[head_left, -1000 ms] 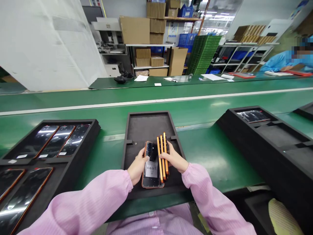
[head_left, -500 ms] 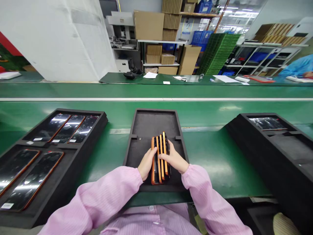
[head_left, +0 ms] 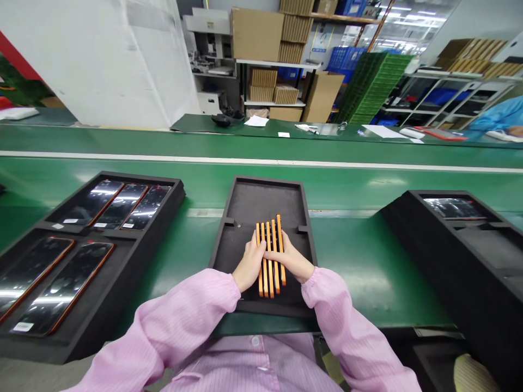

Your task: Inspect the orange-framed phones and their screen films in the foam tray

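Several orange-edged phones (head_left: 270,275) stand on edge, side by side, pressed together between my two hands. My left hand (head_left: 250,265) is closed against the left side of the bunch, and my right hand (head_left: 295,258) grips the right side, its thumb lying across the upper edges. Beneath them is a black foam tray (head_left: 267,198) on the green bench; whether the phones touch its bottom I cannot tell. Most of the phones' faces are hidden, since they are packed closely.
To the left, a stack of black trays (head_left: 134,247) bears phones lying flat, screens up. At right stands another tray stack (head_left: 433,261), a phone (head_left: 453,208) in its far compartment. Papers (head_left: 256,121) lie along the back ledge. A co-worker's blue sleeve (head_left: 496,117) shows far right.
The phones, which were leaning and fanned apart, now stand closer together and more parallel, orange edges upward. Both hands have tightened around them. The camera view has shifted slightly.
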Motion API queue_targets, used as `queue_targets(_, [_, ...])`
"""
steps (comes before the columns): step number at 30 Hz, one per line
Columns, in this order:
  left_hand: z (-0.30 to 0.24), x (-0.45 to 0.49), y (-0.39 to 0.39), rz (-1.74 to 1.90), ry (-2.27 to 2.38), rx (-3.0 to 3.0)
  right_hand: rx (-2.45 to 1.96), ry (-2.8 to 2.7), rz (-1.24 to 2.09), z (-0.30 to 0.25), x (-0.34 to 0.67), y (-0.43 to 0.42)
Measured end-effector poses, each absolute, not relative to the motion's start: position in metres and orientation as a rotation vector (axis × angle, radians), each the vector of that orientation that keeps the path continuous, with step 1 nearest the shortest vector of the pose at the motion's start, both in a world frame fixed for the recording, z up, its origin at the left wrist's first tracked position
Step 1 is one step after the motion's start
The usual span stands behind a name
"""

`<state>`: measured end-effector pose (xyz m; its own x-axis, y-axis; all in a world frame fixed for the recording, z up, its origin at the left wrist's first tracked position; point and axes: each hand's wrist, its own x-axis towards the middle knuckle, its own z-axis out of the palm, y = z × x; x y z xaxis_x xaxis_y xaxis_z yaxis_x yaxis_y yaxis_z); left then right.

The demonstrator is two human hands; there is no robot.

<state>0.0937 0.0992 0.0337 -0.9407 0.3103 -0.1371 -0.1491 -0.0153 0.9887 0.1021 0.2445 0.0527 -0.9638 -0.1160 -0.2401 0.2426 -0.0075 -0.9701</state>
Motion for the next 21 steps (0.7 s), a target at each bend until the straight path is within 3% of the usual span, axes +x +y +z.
queue_targets(3, [0.024,0.090,0.081,1.775,2.186,0.426,0.109,2.279,-1.815,0.055,0.102,0.245])
queue_targets(8, [0.017,0.092,0.046,1.368,2.125,1.114,0.268,2.757,-1.001,0.068,0.117,0.244])
queue_targets(14, [0.014,0.089,0.049,1.212,2.221,1.345,0.149,2.658,-1.186,0.062,0.132,0.266])
queue_targets(21, [0.026,0.067,0.069,1.002,2.306,1.420,-0.422,2.601,-1.232,0.049,0.168,0.304])
